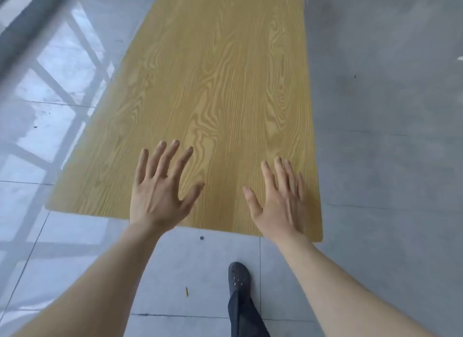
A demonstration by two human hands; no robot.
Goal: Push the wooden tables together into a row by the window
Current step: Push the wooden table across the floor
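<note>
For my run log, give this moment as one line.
phase: reaching | left hand: open, over wooden table | right hand: open, near edge | contact: unclear

both palms, left hand [160,191] and right hand [280,201], are spread flat-fingered over the wooden table [215,85] near its closest edge.

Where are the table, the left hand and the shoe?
table [220,73], head view, bare middle of the wooden top.
left hand [157,193], head view, back of the hand.
shoe [239,276], head view, the toe.
</note>
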